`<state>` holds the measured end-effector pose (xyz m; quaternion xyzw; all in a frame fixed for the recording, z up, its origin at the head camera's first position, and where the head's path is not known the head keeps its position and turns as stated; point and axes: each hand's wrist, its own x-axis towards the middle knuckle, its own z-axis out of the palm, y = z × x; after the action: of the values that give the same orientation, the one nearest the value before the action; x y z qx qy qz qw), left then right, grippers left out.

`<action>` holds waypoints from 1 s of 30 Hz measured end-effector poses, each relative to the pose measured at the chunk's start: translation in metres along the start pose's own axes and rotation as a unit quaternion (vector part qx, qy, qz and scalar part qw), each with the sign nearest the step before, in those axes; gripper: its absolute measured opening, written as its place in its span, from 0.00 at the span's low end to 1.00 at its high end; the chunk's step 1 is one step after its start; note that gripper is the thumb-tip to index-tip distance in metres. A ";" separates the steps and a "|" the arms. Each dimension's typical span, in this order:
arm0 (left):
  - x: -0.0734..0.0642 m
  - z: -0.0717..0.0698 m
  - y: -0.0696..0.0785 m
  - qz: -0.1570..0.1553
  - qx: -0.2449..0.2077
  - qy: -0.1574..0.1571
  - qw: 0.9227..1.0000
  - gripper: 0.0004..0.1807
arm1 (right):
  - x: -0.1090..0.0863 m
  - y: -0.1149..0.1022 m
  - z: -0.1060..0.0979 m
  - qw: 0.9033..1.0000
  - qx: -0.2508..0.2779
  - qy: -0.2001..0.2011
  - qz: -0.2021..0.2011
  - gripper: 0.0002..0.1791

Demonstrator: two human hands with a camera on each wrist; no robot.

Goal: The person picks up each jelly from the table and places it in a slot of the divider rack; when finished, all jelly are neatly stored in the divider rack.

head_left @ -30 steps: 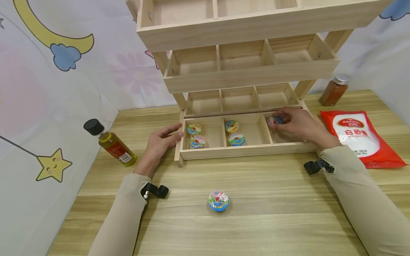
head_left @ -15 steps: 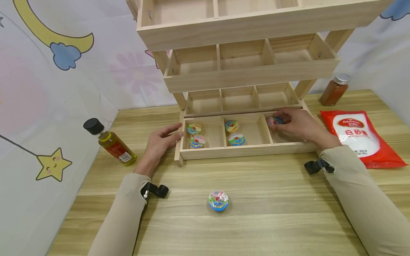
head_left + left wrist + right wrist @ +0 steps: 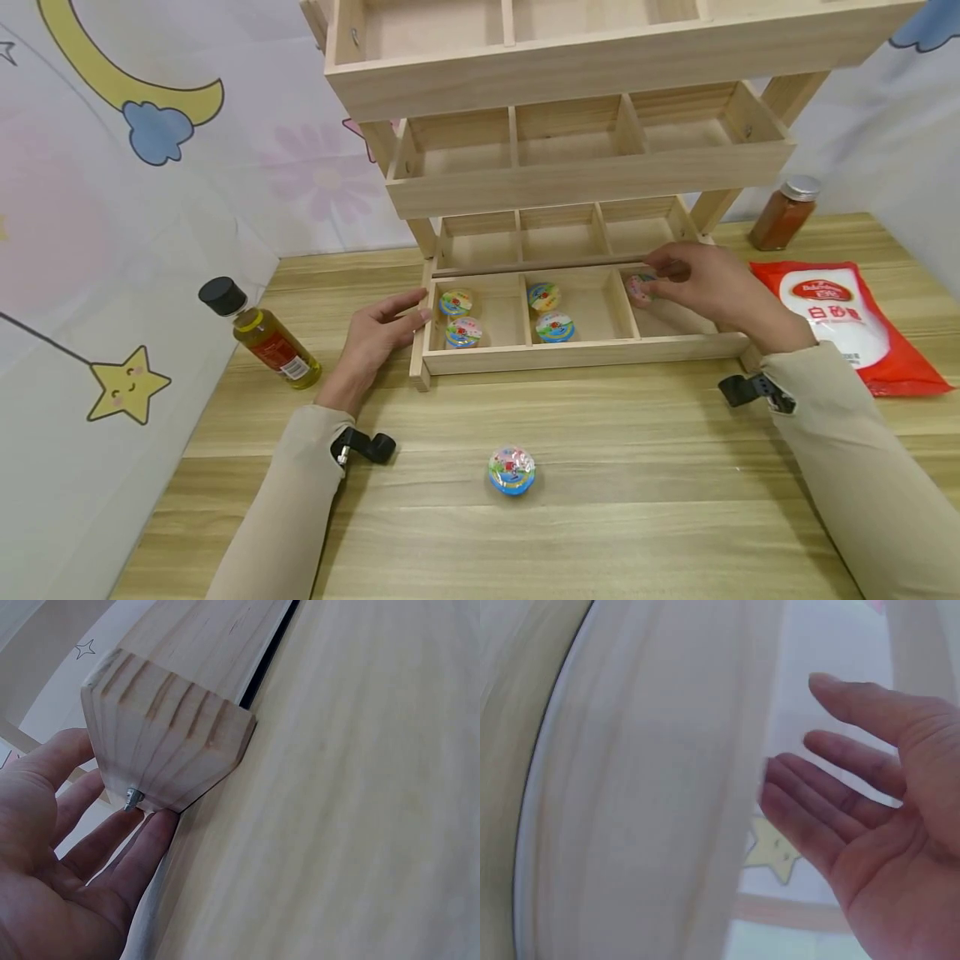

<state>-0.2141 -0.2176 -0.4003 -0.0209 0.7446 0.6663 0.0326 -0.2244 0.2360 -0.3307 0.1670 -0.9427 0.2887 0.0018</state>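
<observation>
My right hand (image 3: 716, 285) is over the right compartment of the wooden rack's (image 3: 585, 354) bottom tray. Its fingertips are beside a pink-lidded jelly cup (image 3: 640, 288) standing there; the right wrist view shows the fingers loosely spread with nothing between them. On the opposite side, my left hand (image 3: 381, 333) touches the rack's left side rail with fairly straight fingers. The left wrist view has these fingers against the wooden foot (image 3: 169, 735). Two jelly cups (image 3: 463, 332) stand in the left compartment and two jelly cups (image 3: 554, 327) in the middle one. Another jelly cup (image 3: 512, 471) is on the table.
Higher tiers (image 3: 585, 179) of the rack overhang the bottom tray. An oil bottle (image 3: 273, 346) stands left of my left hand. A red and white sugar bag (image 3: 847, 325) and a spice jar (image 3: 785, 213) are on the right, the bag close to my right forearm.
My right hand has let go of the jelly cup in the right compartment and shifted slightly up and to the right. The left hand has stayed at the rail.
</observation>
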 end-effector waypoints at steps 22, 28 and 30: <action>0.001 0.001 -0.002 -0.005 -0.010 -0.009 1.000 0.27 | -0.026 -0.067 0.029 0.974 0.111 -0.012 -0.195 0.18; 0.001 0.001 -0.002 -0.006 -0.006 -0.008 1.000 0.27 | -0.035 -0.081 0.046 0.961 0.174 -0.077 -0.202 0.19; 0.001 0.001 -0.002 -0.006 -0.004 -0.007 1.000 0.27 | -0.038 -0.085 0.051 0.957 0.188 -0.098 -0.199 0.19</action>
<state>-0.2154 -0.2171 -0.4026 -0.0208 0.7414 0.6694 0.0422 -0.1563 0.1536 -0.3309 0.3763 -0.8145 0.4370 -0.0642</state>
